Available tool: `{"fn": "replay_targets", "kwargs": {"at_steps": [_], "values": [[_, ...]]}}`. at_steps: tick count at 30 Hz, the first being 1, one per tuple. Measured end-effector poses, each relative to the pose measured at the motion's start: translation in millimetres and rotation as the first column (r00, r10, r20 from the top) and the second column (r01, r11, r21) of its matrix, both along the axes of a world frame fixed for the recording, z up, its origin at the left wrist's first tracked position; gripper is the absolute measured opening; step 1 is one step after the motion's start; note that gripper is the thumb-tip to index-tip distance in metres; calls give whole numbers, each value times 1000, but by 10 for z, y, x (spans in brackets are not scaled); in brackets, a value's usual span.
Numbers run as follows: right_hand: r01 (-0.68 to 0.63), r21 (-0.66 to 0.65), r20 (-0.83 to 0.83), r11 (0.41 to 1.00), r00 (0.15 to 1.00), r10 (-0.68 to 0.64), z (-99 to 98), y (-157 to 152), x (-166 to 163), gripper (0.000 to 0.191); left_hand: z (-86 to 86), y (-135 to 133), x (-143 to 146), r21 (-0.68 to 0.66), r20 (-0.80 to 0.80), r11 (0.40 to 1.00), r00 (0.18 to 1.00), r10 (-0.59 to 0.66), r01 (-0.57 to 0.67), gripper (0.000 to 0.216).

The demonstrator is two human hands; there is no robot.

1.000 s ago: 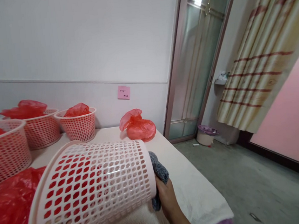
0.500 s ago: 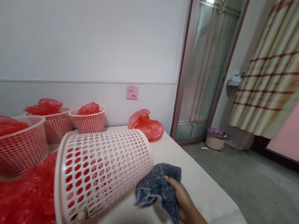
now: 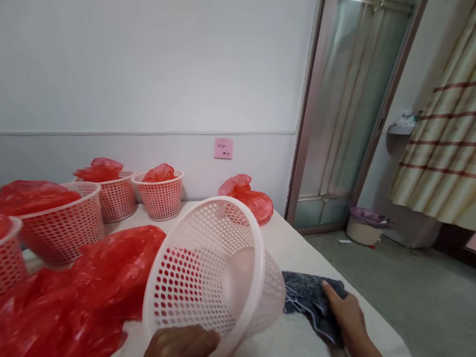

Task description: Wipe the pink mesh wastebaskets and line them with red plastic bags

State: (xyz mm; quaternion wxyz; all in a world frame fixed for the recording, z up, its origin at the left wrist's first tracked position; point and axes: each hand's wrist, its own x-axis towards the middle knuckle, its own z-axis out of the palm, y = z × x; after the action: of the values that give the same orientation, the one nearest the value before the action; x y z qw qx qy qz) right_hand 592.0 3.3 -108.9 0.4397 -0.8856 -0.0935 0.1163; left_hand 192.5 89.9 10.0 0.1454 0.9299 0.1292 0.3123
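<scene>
A white-pink plastic mesh basket (image 3: 257,289) lies tilted in front of me, its mouth turned toward me and to the left; nothing shows inside it. My left hand (image 3: 176,350) grips its rim at the near side. In my right hand (image 3: 347,311) is a dark grey-blue cloth (image 3: 312,295), bunched under the fingers beside the basket's base. Crumpled red plastic bags (image 3: 77,306) are spread to the left of the basket. Another red bag (image 3: 255,202) rests behind it against the wall.
More mesh baskets with red bags in them stand along the wall, including a small one (image 3: 162,197) and a large one (image 3: 68,228). The white table (image 3: 373,322) ends at the right. On the floor beyond are a bin (image 3: 364,228), a glass door (image 3: 339,96) and a curtain (image 3: 457,140).
The basket has turned from lying sideways so that its mouth now faces me. Both hands have shifted right in the view, with the cloth still in the right one.
</scene>
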Motion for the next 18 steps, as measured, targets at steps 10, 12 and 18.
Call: {"fn": "replay_targets", "kwargs": {"at_steps": [10, 12, 18], "values": [[-68, -251, 26, 966, 997, 77, -85, -42, 60, 73, 58, 152, 95, 371, 84, 925, 995, 60, -87, 27], [-43, -264, 68, 964, 996, 63, -26, -41, 23, 75, 71, 137, 129, 396, 106, 913, 993, 59, -96, 31], [-99, -39, 401, 994, 910, 106, 129, 53, -248, 63, 142, 6, 294, 444, 89, 895, 996, -2, -38, 31]]}}
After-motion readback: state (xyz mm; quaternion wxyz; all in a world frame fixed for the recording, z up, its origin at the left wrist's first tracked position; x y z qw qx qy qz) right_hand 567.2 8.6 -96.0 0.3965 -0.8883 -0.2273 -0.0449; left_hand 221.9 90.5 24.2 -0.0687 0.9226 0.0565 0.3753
